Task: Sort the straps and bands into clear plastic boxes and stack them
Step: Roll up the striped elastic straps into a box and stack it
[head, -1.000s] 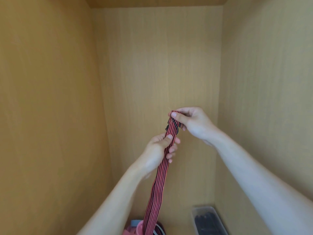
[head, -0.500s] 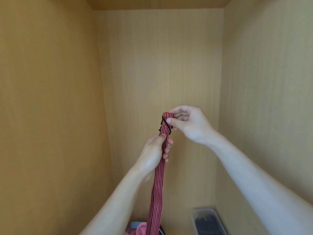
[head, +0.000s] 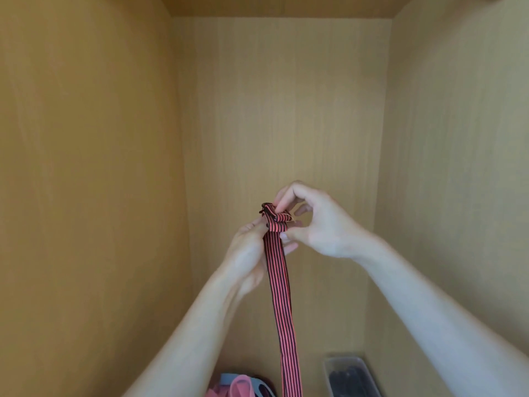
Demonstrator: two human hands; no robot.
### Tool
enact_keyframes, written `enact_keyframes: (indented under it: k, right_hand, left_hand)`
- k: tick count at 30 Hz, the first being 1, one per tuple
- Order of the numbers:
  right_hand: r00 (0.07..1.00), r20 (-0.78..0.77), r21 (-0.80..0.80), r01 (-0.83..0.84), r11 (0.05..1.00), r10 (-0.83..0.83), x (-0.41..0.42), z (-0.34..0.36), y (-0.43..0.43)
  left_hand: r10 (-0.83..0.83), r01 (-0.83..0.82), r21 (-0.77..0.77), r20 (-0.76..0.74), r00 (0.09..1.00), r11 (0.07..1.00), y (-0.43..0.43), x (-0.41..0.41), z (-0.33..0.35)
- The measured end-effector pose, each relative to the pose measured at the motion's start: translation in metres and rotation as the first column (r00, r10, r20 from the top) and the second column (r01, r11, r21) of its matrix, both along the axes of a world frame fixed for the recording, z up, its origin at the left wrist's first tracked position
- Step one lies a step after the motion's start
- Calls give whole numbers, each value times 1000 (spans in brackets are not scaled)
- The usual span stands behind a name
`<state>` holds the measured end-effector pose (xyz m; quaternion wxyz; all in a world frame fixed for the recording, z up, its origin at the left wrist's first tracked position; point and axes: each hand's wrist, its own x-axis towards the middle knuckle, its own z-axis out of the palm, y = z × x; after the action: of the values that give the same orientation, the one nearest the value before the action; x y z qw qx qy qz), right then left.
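A long red strap with black stripes (head: 279,285) hangs down in front of me inside a wooden cupboard. Its top end is folded over into a small roll with a black buckle at the tip. My right hand (head: 320,222) pinches that roll between thumb and fingers. My left hand (head: 249,253) holds the strap just below the roll, its fingers behind the band. A clear plastic box (head: 350,376) with dark straps inside sits at the bottom right.
Pink and blue bands (head: 240,386) lie in a heap at the bottom, left of the hanging strap. Wooden walls (head: 86,167) close in on the left, back and right, with a top panel overhead.
The strap's top end was flat with the buckle showing; now it is folded into a small roll. Both hands stayed close together at the strap's top.
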<state>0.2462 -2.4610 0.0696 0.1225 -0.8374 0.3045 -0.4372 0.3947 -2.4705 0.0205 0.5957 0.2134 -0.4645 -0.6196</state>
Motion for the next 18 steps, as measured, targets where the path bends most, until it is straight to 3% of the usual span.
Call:
enact_keyframes:
  k: [5,9,13,18]
  right_hand:
    - [997,13,27,-82,996,82,2,-4,4]
    - [996,53,-103,77,992,-72,4,-2,-2]
    - [991,86,2,100,995,-100,1,-2,-5]
    - [995,54,100,80,992,-86,-1,2,-3]
  left_hand:
    - [18,-17,8,-79,997,1000,-2,1,-1]
    - [39,-34,-53,107,994,998,0,-1,-6]
    - [40,-16,-111,217,975,994,2,-3,-6]
    - [19,5,-119,193,981,993,4,0,0]
